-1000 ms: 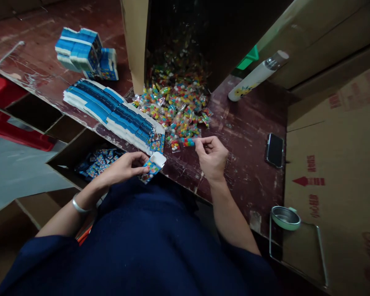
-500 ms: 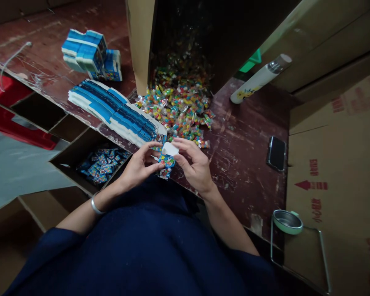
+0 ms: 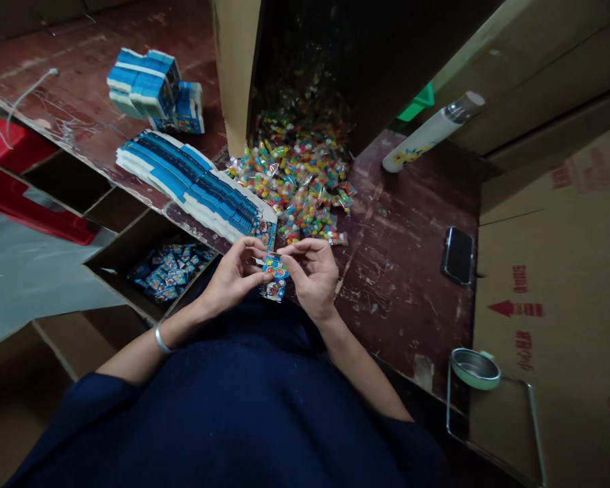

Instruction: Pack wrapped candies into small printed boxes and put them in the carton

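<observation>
Two bare hands meet at the near edge of the counter (image 3: 386, 271), with one small printed box (image 3: 275, 279) between them. The left hand (image 3: 238, 274) grasps the small box by its left side, thumb along the near face and fingers curled behind it. The right hand (image 3: 314, 274) closes its thumb and fingertips on the box's upper end, the other fingers bent inward. A silver bangle (image 3: 163, 341) circles the left wrist.

Just beyond the left hand's fingertips begins a long row of overlapping blue-and-white cartons (image 3: 193, 184) — it runs away from the hands toward the far left. Past its far end sit banded stacks of blue cartons (image 3: 145, 81). Straight beyond the right hand, a heap of clear packets of colorful candy (image 3: 305, 179) spills out of a cardboard box (image 3: 236, 81) with a dark interior. To the left of the left hand, below the counter's edge, many small blue packs (image 3: 167, 274) lie in an open carton (image 3: 122, 244).

Right of the right hand, well apart from it, lies a phone (image 3: 458, 256); farther off is a white flask (image 3: 427, 139) with yellow flowers — and, nearer the body, a green-rimmed metal bowl (image 3: 475, 373).
</observation>
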Motion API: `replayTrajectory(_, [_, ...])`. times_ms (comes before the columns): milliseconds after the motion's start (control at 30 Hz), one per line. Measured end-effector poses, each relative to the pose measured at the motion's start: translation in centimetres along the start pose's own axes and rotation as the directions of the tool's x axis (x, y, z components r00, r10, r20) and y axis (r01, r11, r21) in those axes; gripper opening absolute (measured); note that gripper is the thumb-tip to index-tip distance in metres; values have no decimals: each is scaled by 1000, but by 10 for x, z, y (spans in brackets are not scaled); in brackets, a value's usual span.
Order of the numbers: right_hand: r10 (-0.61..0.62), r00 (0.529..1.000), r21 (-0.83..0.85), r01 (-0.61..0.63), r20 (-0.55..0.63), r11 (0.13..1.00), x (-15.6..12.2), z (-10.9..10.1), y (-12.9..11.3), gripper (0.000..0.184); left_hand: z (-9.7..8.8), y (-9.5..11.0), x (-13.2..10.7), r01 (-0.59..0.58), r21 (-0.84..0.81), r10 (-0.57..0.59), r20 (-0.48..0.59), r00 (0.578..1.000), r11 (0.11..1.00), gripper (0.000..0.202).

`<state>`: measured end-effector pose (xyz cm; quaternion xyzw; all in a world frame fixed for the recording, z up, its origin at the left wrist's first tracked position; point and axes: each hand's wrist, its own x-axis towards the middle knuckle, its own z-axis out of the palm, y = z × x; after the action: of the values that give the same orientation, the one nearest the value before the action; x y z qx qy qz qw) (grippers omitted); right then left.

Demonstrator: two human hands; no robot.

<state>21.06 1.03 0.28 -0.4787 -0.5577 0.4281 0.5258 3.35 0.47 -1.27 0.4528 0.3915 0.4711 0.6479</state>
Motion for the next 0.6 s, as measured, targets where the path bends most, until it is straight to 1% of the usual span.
replayTrajectory(67, [50, 997, 32, -51, 50, 998, 4, 1, -4, 32, -2, 0, -1, -17, 41, 18, -16, 1000, 999, 49])
replayTrajectory(167, [136, 981, 21, -140, 139, 990, 11, -1, -7, 37, -6, -1, -4, -59, 160, 65, -32, 997, 985, 47])
replayTrajectory(233, [181, 968, 12, -186, 171, 983, 17, -4, -9, 39, -9, 0, -6, -87, 220, 92, -12, 996, 972, 46])
replayTrajectory(300, [200, 958, 12, -207, 207, 978, 23, -7, -9, 37, -12, 1, -7, -104, 247, 101, 25, 995, 964, 45])
replayTrajectory(367, [202, 953, 19, -211, 224, 977, 28, -8, -9, 35, -14, 4, -8, -104, 246, 91, 63, 994, 964, 45])
replayTrajectory(467, [188, 959, 19, -196, 214, 980, 29, -5, -9, 31, -15, 7, -9, -90, 208, 72, 92, 993, 974, 49])
replayTrajectory(533, [143, 969, -7, -145, 201, 989, 26, -1, -10, 29, -15, 7, -9, -83, 181, 69, 82, 994, 980, 49])
replayTrajectory(600, [83, 978, -40, -76, 192, 996, 21, 2, -13, 30, -14, 7, -10, -76, 161, 66, 64, 996, 984, 41])
